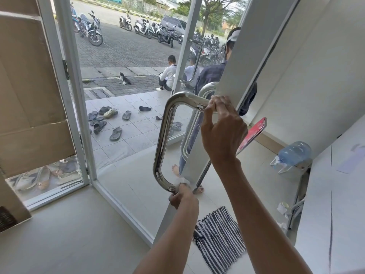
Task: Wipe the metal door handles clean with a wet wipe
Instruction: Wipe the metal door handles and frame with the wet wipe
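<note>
My right grip [223, 127] holds the top of the shiny handle [163, 135]. My left grip [182, 197] squeezes a wipe [185, 180] (wet, I think) on its bottom bend.

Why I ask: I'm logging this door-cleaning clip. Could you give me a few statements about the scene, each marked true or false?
1. The left hand holds a white wipe against the lower bend of the metal handle. True.
2. The right hand hangs free of the handle. False: its fingers are curled round the handle's top bar.
3. Sandals lie scattered on the tiles outside the doorway. True.
4. The cat sits on the striped cloth. False: the cat is outside on the paving, and the cloth lies on the indoor floor below the hands.
</note>
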Action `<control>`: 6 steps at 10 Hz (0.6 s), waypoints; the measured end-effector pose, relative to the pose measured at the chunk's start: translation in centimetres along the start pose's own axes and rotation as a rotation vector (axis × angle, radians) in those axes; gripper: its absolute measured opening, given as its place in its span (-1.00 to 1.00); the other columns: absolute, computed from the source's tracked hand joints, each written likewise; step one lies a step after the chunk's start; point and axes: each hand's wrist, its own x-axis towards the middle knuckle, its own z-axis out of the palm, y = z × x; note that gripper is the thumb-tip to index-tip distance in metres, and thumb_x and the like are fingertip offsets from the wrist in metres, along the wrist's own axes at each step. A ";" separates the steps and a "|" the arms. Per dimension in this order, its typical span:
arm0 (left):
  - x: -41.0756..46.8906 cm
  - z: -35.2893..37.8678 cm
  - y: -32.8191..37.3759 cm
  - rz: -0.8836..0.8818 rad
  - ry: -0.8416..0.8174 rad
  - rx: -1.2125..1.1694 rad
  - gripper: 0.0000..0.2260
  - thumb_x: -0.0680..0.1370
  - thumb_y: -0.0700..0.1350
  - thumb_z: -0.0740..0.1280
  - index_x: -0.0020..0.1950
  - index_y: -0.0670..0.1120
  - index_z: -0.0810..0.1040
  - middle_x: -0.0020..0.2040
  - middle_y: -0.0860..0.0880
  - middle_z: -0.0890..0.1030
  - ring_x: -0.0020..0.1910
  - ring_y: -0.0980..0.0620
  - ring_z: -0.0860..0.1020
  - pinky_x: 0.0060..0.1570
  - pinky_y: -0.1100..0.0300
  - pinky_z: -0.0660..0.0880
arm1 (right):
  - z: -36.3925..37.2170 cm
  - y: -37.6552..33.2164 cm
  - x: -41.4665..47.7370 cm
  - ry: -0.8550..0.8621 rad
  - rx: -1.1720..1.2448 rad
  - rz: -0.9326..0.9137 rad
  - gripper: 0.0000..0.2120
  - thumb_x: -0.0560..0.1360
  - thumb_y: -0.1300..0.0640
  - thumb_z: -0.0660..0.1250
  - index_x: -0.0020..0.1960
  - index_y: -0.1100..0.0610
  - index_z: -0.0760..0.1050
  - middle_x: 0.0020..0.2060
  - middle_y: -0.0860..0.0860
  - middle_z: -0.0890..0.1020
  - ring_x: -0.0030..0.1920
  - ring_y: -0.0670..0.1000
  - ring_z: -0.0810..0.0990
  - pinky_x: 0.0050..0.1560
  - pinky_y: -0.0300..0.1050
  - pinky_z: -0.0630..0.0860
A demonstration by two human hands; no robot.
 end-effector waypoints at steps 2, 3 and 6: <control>1.6 -0.1 -0.5 -0.099 -0.124 -0.257 -0.88 0.58 -0.11 0.30 -0.08 -0.11 0.40 0.30 -0.21 0.50 -0.04 -0.03 0.40 -0.07 0.14 0.36 | 0.2 -0.1 -0.2 -0.022 -0.017 0.000 -0.62 0.62 0.00 0.13 0.17 0.15 0.63 0.16 0.05 0.65 0.24 0.02 0.60 0.13 -0.05 0.60; 1.8 -0.5 -0.7 -0.172 -0.149 -0.386 -0.69 0.39 -0.11 0.54 -0.09 -0.20 0.46 0.10 -0.19 0.62 -0.19 -0.04 0.52 -0.33 0.18 0.44 | 0.1 -0.2 -0.3 -0.015 -0.016 0.022 -0.63 0.62 0.00 0.14 0.17 0.16 0.63 0.17 0.05 0.65 0.24 0.03 0.60 0.13 -0.06 0.60; 3.0 -0.1 0.4 -0.171 -0.202 -0.269 -0.77 0.39 -0.41 0.42 -0.23 -0.21 0.39 -0.20 -0.19 0.56 -0.34 -0.03 0.50 -0.40 0.14 0.47 | -0.2 -0.2 0.1 -0.046 -0.003 0.013 -0.62 0.62 0.01 0.11 0.16 0.14 0.64 0.17 0.02 0.66 0.17 0.01 0.63 0.01 -0.03 0.64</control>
